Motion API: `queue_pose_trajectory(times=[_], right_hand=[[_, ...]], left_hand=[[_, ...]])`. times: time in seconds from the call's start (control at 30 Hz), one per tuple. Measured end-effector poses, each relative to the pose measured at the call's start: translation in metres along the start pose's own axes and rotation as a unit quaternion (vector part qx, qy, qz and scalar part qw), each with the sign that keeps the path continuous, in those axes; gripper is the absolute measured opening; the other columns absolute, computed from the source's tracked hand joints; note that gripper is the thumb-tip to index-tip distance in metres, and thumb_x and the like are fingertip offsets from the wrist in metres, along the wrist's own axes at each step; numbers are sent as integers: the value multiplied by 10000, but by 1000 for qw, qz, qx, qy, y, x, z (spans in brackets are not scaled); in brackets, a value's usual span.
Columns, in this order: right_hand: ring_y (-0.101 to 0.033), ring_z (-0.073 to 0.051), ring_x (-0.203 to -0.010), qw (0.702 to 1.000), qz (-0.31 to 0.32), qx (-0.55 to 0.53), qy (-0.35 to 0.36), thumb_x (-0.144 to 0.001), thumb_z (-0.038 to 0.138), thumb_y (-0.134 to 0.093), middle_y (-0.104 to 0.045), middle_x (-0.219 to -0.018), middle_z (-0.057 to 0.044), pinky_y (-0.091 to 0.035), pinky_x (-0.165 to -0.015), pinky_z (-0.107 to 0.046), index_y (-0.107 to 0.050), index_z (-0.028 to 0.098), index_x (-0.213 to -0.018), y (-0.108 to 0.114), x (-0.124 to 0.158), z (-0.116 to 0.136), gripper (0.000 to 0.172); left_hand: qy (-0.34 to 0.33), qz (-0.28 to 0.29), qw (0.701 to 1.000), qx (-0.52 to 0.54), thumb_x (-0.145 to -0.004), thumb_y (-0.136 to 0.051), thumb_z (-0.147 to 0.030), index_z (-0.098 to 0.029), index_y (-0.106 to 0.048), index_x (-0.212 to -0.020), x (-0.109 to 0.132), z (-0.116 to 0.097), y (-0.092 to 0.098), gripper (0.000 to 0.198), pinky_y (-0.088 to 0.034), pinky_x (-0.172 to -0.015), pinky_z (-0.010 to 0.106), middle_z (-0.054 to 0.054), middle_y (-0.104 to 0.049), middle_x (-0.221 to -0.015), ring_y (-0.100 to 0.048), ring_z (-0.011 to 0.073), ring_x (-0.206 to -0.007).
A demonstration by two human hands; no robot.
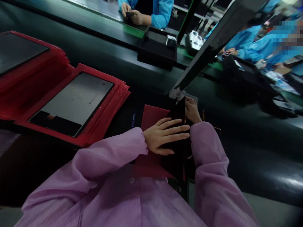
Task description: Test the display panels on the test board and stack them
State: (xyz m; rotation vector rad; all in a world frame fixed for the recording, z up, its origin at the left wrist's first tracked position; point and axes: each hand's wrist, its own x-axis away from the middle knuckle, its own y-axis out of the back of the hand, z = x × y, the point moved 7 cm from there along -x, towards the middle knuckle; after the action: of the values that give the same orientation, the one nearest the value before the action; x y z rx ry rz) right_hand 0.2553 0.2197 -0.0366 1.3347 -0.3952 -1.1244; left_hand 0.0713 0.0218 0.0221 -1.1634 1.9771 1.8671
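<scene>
My left hand (165, 135) lies with its fingers spread on a dark flat panel (176, 149), tilted up at its right side. A red sheet (151, 164) shows beneath the panel. Behind the panel's raised upper corner is my right hand (192, 109), its fingers bent near a small clear item (189, 96); the fingertips are partly hidden, so what they hold cannot be made out. A blue pen-like object (133, 120) lies left of the red sheet.
Stacked red sheets (94, 135) at left bear a grey screen panel (75, 101). A metal post (201, 60) slants above my right hand. Beyond stand a black tray (157, 47) and a co-worker's hands (136, 16). More people in blue work at upper right.
</scene>
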Motion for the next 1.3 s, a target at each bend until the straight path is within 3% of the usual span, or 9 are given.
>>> queue_pose_trajectory(times=[0.3, 0.63, 0.77, 0.87, 1.0, 1.13, 1.2, 1.27, 1.3], right_hand=[[-499, -289, -1168, 1000, -22, -9, -6, -994, 410, -319, -553, -1261, -147, -397, -1040, -515, -680, 205, -1161, 4, 1, 3, 447], [-543, -288, -1125, 998, -48, -46, -14, -979, 491, -362, -587, -1202, -140, -429, -1024, -508, -707, 213, -1055, 17, -2, 10, 450], [-591, -260, -1049, 993, -88, -71, -27, -988, 484, -387, -643, -1044, -110, -473, -976, -465, -700, 213, -992, 61, -8, 39, 413], [-640, -214, -989, 985, -53, -161, -35, -988, 479, -439, -672, -1039, -51, -536, -878, -386, -674, 252, -1065, 87, -7, 76, 335], [-606, -236, -1158, 956, 62, -286, -36, -958, 524, -506, -636, -1230, -29, -525, -968, -447, -527, 309, -1328, 82, 0, 117, 428], [-575, -268, -1221, 952, 70, -296, -40, -922, 518, -568, -603, -1295, -39, -494, -1018, -538, -444, 315, -1391, 72, 4, 121, 525], [-577, -272, -1220, 954, 63, -291, -39, -925, 487, -575, -609, -1290, -34, -486, -1024, -554, -456, 319, -1376, 72, 4, 118, 496], [-566, -279, -1238, 956, 69, -281, -40, -928, 459, -578, -607, -1300, -30, -467, -1043, -568, -467, 324, -1371, 73, 4, 116, 476], [-559, -283, -1248, 957, 75, -276, -42, -928, 448, -580, -605, -1305, -30, -455, -1055, -576, -468, 324, -1372, 74, 5, 116, 475]], left_hand=[[-43, -78, 995, 39, -947, -346, -550, -133, -367, -1474, 3, 1, 1, 672, -212, -1202, 464, 120, -411, -1539, -184, 273, -1508], [-38, -66, 996, 39, -940, -353, -558, -156, -303, -1510, 4, 2, 0, 699, -238, -1192, 475, 115, -402, -1544, -212, 284, -1499], [-37, -66, 996, 49, -944, -355, -554, -155, -286, -1518, 4, 1, 1, 702, -237, -1190, 471, 119, -405, -1542, -220, 288, -1496], [-36, -76, 994, 68, -951, -343, -554, -133, -303, -1508, 4, -1, 3, 700, -242, -1187, 467, 142, -428, -1523, -250, 286, -1484], [-32, -90, 992, 83, -956, -335, -556, -127, -270, -1522, 2, -2, 4, 713, -272, -1171, 460, 157, -471, -1488, -280, 282, -1471], [-42, -107, 989, 97, -957, -330, -556, -150, -265, -1526, 2, -3, 6, 702, -292, -1156, 478, 169, -459, -1490, -295, 295, -1461], [3, -155, 979, 131, -952, -346, -554, -165, -309, -1507, 4, 7, 14, 679, -368, -1102, 474, 175, -472, -1468, -397, 303, -1394], [161, -175, 953, 188, -962, -370, -489, -170, -386, -1465, 8, 36, 17, 595, -483, -949, 406, 145, -620, -1264, -598, 254, -1142], [267, -148, 926, 224, -964, -384, -437, -163, -420, -1443, 13, 53, 12, 553, -511, -838, 353, 103, -683, -1066, -649, 210, -948]])
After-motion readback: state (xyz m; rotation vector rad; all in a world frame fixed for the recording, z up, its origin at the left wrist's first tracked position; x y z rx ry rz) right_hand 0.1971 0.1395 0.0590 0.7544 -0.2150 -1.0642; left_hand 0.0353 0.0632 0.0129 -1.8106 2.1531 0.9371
